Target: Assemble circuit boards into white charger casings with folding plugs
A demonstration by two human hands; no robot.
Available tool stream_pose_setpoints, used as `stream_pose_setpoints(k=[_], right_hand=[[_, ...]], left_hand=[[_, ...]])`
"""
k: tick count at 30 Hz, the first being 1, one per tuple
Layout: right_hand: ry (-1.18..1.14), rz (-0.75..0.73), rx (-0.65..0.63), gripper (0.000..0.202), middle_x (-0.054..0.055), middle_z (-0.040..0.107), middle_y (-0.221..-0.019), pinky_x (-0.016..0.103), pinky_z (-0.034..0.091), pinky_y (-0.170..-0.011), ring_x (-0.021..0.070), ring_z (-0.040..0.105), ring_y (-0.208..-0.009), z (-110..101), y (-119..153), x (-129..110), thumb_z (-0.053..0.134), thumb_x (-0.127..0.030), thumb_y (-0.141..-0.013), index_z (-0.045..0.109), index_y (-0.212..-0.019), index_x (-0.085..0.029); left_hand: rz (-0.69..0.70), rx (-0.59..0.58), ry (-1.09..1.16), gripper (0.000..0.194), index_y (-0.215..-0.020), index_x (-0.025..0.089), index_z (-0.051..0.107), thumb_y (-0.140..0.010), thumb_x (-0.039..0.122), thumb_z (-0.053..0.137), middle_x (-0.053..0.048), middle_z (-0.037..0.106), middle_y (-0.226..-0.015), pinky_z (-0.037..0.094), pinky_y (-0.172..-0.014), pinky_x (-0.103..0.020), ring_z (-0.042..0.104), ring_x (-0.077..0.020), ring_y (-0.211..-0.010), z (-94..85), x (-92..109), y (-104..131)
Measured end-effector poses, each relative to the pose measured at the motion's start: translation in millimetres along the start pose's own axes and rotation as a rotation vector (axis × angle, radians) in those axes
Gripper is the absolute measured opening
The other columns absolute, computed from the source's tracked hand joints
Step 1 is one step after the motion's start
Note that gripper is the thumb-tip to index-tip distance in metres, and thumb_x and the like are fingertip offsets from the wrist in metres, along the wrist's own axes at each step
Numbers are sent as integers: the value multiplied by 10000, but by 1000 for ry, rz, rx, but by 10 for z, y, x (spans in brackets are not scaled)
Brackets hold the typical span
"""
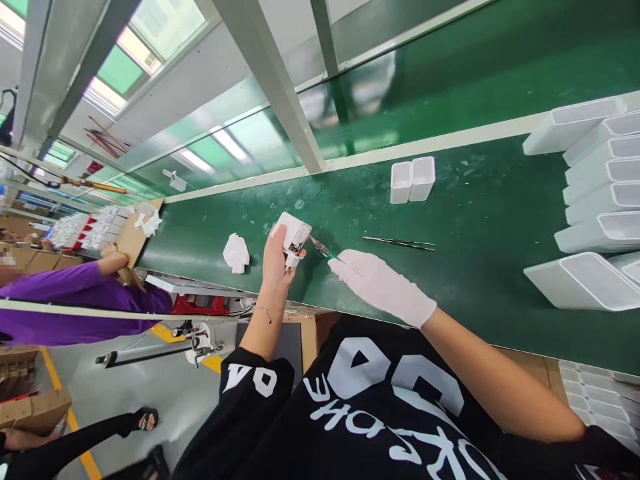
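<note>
Bare left hand [276, 263], its grip clamped on white rectangular plastic housing [292, 235] with an open end, holds it above the green tabletop [480, 220]. White-gloved right hand [377, 283] grips slim metal tool with green handle [323, 248], tip at the housing's opening. Black tweezers [399, 243] lie nearby.

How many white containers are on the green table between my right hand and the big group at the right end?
2. The left container and the right container are side by side, beyond the tweezers. None looks hidden.
</note>
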State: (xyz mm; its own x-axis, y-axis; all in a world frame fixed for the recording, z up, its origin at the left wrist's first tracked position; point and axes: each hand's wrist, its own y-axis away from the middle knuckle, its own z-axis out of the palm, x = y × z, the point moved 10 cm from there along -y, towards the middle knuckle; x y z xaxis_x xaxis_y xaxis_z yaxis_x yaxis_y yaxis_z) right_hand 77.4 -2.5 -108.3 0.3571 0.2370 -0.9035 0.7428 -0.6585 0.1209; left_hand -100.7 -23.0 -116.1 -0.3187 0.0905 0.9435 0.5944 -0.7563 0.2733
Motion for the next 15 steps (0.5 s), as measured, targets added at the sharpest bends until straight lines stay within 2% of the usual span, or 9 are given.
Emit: stream_pose_setpoints(k=[5, 11, 15], right_hand=[[72, 24, -13, 363, 11, 554, -780, 279, 368, -708, 147, 474, -699, -11, 3, -8, 365, -363, -1059, 414, -728, -220], [201, 117, 52, 287, 39, 536, -818, 303, 232, -610, 148, 379, -599, -45, 30, 58, 419, -382, -1045, 491, -832, -204], [193, 86, 42, 286, 65, 588, -928, 298, 256, -632, 139, 427, -634, -32, 20, 50, 423, -327, -1049, 556, -838, -188]], left_hand=[[9, -12, -30, 391, -944, 163, 627, -732, 443, 801, -8, 689, -739, 394, -425, -184, 642, -120, -580, -18, 15, -26], [32, -46, -68, 483, -1018, 170, 631, -673, 428, 849, 15, 663, -703, 399, -407, -183, 622, -121, -555, 9, 57, -51], [54, -56, -85, 470, -1005, 183, 641, -663, 419, 860, 14, 669, -693, 385, -395, -185, 608, -120, -534, 26, 97, -47]])
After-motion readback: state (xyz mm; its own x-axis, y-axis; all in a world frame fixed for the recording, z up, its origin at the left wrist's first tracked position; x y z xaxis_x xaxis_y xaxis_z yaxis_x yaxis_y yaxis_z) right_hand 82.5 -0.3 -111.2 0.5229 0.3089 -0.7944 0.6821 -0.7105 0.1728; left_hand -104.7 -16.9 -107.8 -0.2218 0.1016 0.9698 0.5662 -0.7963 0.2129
